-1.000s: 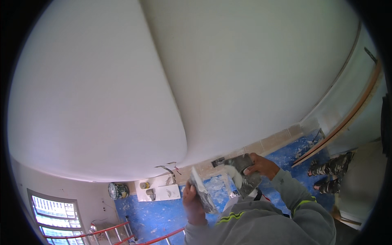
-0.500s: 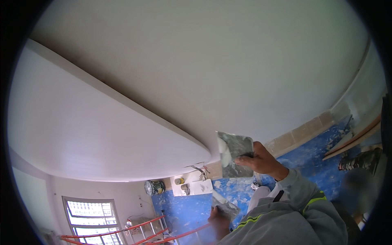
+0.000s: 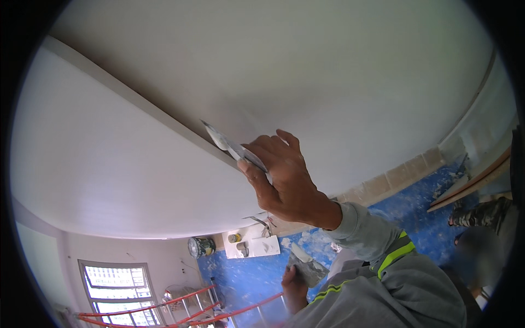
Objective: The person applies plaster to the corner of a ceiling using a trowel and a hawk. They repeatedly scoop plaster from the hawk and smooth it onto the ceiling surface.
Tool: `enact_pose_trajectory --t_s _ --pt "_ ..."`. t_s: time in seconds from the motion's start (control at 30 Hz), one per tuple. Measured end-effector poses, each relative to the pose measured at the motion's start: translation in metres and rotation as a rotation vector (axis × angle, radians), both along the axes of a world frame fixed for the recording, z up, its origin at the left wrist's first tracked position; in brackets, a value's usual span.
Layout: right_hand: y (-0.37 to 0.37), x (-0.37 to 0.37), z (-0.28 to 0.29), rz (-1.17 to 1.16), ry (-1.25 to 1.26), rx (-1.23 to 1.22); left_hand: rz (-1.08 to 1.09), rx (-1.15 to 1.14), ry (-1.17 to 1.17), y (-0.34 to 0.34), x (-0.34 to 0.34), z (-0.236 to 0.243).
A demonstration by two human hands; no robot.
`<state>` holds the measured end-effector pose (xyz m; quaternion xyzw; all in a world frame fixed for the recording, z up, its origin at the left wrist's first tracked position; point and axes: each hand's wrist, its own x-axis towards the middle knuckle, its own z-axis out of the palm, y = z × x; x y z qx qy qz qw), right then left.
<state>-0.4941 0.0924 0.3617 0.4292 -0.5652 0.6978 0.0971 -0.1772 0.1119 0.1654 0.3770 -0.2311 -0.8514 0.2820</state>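
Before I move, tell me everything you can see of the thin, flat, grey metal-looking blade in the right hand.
The thin, flat, grey metal-looking blade appears nearly edge-on, so much of its face is hidden. White paste clings to it toward its far end. The person's right hand grips the near end. It slants, its tip pointing up and left in the picture, close to the pale wall's raised edge; whether they touch cannot be told.

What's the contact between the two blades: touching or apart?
Apart. The head view shows the upper blade in the right hand and the lower blade in the left hand, with a clear gap between the blades.
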Motion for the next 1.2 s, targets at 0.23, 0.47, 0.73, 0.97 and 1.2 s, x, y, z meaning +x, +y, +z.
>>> enact_pose_trajectory --t_s 0.23,0.47,0.73,0.97,1.2 --pt "-0.014 0.006 0.0 -0.101 0.052 0.048 0.02 0.005 -0.022 0.0 -0.003 -0.004" --pt "-0.022 0.011 0.0 -0.129 0.028 0.033 0.0 0.035 -0.022 -0.006 -0.004 -0.01" --pt "-0.025 0.011 -0.002 -0.128 0.041 0.032 -0.015 0.034 -0.061 -0.011 -0.012 -0.005" --pt "-0.027 0.013 -0.006 -0.109 0.031 0.03 0.004 0.026 -0.054 -0.014 -0.016 -0.008" --pt "-0.006 0.03 -0.012 -0.092 0.04 0.018 0.003 -0.023 -0.07 -0.018 -0.012 -0.012"
